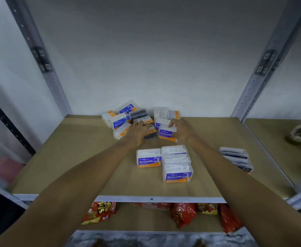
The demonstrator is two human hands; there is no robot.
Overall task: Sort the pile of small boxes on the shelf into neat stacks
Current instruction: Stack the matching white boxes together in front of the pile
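rearward, left hand (140, 130) on pile (119, 121), right hand (181, 129) gripping box (165, 134)

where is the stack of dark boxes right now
In the head view, the stack of dark boxes sits alone near the right edge of the shelf, right of the white Smooth boxes and nearer the front than the unsorted pile.

A pale grey wall (146, 50) backs the unit. Perforated metal uprights rise at the left (39, 59) and right (263, 68) of the tan shelf (66, 157), which has a grey front rail (164, 199). A lower shelf (137, 220) carries red snack bags (182, 213). The light is dim.
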